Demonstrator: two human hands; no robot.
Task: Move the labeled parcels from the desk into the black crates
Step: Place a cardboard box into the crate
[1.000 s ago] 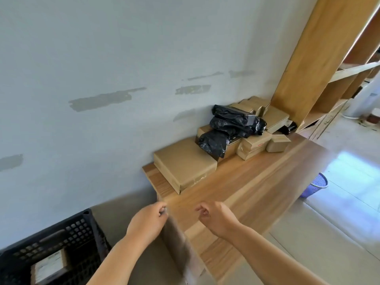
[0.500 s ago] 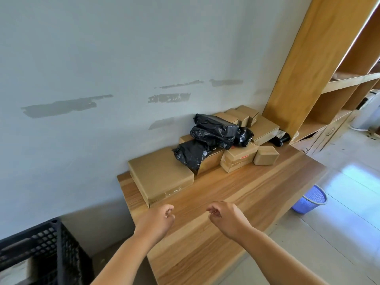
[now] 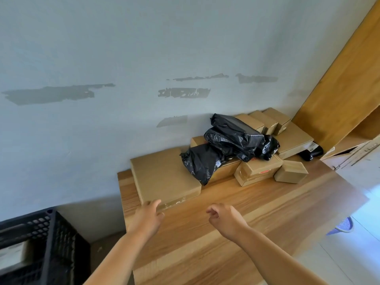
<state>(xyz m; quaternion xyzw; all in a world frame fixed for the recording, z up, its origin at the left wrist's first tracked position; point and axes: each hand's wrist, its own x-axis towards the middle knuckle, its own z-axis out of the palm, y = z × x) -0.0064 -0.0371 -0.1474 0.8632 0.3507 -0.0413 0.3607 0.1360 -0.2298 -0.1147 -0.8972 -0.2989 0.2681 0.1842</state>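
While the left hand (image 3: 148, 217) reaches, fingers extended, to the near corner of the large flat brown cardboard parcel (image 3: 164, 175) at frame centre, the right hand (image 3: 225, 219) hovers loosely curled, holding nothing, over the wooden desk (image 3: 236, 227).

The left hand (image 3: 147, 217) now reaches forward with fingers uncurled, touching the near corner of the big flat parcel (image 3: 164, 177); a second ago it gripped a parcel.

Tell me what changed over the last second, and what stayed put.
The flat parcel both hands held beside the desk a second ago is gone from them. The left hand has since reached forward, and its fingertips meet the near corner of the large flat box. The right hand, loosely curled, hovers empty over the desk. The parcel pile and black bags lie as before.
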